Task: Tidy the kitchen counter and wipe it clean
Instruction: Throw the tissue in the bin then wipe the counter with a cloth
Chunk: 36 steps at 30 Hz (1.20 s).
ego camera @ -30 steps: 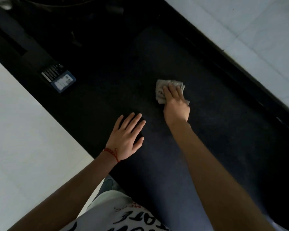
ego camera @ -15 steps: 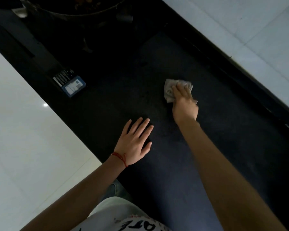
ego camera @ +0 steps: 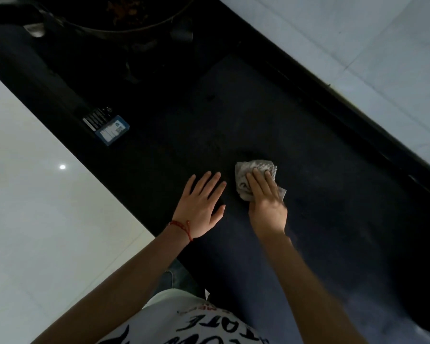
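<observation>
On the long dark stone counter (ego camera: 308, 232), we wipe with a crumpled grey cloth (ego camera: 252, 173).
Our right hand (ego camera: 267, 204) presses flat on it, fingers together; our left hand (ego camera: 200, 207) rests splayed, empty. We should keep pressure even and overlap strokes.

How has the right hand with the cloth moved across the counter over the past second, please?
Yes. The right hand has pulled the cloth back toward the counter's near edge, closing on the resting left hand.

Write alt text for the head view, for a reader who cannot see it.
A right hand presses a grey cloth on a dark counter; the left hand lies flat beside it. A pan sits beyond.
</observation>
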{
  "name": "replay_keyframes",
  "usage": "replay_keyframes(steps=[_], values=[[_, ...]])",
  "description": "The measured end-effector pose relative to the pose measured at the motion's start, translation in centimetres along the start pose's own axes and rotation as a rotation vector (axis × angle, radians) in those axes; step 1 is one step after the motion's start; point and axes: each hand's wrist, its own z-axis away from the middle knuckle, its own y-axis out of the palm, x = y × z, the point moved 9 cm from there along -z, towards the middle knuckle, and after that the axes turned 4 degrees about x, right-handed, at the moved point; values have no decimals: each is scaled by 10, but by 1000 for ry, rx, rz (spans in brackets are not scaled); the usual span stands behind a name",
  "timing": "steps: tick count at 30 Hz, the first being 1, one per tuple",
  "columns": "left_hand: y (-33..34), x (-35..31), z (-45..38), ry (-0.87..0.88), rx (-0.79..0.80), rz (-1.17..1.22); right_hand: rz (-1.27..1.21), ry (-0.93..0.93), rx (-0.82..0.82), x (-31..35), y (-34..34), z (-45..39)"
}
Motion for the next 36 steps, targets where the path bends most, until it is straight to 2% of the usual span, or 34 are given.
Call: replay_keyframes(steps=[8,11,15,18,22,27,31,36], values=[[-8,7,19,-111,-8,9,-10,5,37,3,-14,1],[-16,12,55,-189,-103,66,-94,7,143,-1,-13,10],[-13,22,129,-353,-182,175,-147,-121,101,7,-21,39],[5,36,190,-516,-121,298,-223,-266,101,35,-22,63],[31,62,271,-792,-47,555,-396,-410,209,92,-12,92],[68,97,370,-1205,-113,975,-735,-536,412,188,9,115],[104,123,446,-1464,-111,1113,-655,-484,582,242,61,120],[147,157,536,-1759,-248,1362,-455,-383,675,291,135,108]])
